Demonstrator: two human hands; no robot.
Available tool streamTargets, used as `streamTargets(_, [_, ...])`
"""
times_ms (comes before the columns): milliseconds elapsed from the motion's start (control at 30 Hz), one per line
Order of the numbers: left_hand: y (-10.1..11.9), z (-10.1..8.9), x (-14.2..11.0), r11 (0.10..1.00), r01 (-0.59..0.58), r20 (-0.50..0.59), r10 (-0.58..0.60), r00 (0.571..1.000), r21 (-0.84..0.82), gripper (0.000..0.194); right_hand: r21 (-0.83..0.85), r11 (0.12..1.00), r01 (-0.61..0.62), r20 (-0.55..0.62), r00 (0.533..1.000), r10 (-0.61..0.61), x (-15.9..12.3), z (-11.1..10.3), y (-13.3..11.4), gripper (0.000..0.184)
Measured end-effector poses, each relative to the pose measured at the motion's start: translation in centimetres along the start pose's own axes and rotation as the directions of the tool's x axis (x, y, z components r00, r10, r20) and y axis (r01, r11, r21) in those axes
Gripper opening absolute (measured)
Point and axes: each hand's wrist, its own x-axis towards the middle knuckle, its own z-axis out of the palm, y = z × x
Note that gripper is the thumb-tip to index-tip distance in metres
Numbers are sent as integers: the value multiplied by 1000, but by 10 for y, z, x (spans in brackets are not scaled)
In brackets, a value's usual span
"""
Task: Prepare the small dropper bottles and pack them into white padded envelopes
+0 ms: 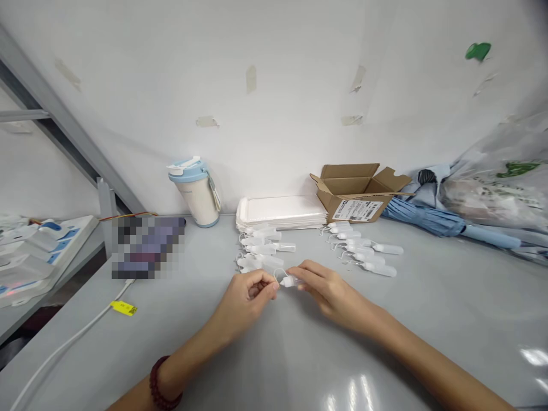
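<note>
My left hand (250,294) and my right hand (327,288) meet over the grey table (428,319), both pinched on one small white plastic tag (287,281) with a thin wire loop at its left end. The left fingers pinch the loop end; the right fingers hold the white body. Just beyond the hands lies a left cluster of several similar white tags (261,248). A second cluster of white tags (363,251) lies to the right, in front of the box.
An open cardboard box (355,194) and a stack of white trays (280,211) stand by the wall. A blue-lidded cup (197,191) is left of them. A folded blue umbrella (432,220) and plastic bags (500,182) are at right; a white cable (77,337) with a yellow label at left.
</note>
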Motion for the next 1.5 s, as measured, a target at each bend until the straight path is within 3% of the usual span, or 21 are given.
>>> streamTargets(167, [1,-6,1,996,-55,-31,57,998,74,21,-23,1000,-21,12,1000,21,1,-6,1,30])
streamTargets(300, [-5,-16,9,979,-81,-232,125,965,187,21,-210,975,-79,-74,995,65,0,-21,18,33])
streamTargets(400, [-15,-25,17,984,-61,-367,119,923,165,25,-375,909,-184,-186,975,121,-3,-36,40,30])
streamTargets(500, [-21,-31,23,995,-22,-440,64,896,100,32,-480,839,-257,-253,956,148,-9,-55,62,27])
streamTargets(567, [-21,-34,24,997,0,-475,39,879,81,36,-543,768,-340,-254,938,236,-14,-67,74,28])
streamTargets(633, [-18,-35,23,997,9,-497,33,867,81,35,-587,678,-442,-237,895,378,-21,-79,84,35])
streamTargets(700, [-15,-36,22,996,15,-504,33,863,92,34,-592,588,-550,-202,808,553,-29,-89,91,45])
streamTargets(767, [-14,-35,20,995,23,-504,30,863,99,32,-579,527,-622,-195,734,651,-37,-97,97,51])
streamTargets(933, [-15,-29,17,994,48,-461,2,887,96,31,-526,438,-729,-179,599,781,-51,-106,109,47])
streamTargets(1067, [-14,-27,15,993,54,-436,-3,900,105,30,-469,431,-771,-144,548,824,-52,-105,119,30])
streamTargets(1200, [-11,-26,13,993,74,-428,-27,904,94,30,-417,460,-784,-171,565,807,-53,-108,121,19])
streamTargets(1367, [-9,-22,12,995,58,-417,-17,909,84,29,-347,529,-774,-321,628,709,-40,-108,104,24])
streamTargets(1433, [-9,-20,11,995,36,-405,5,914,94,28,-304,607,-734,-363,678,639,-28,-95,90,25])
streamTargets(1500, [-9,-17,10,994,11,-386,33,922,113,26,-137,806,-576,-393,779,489,-15,-73,71,23])
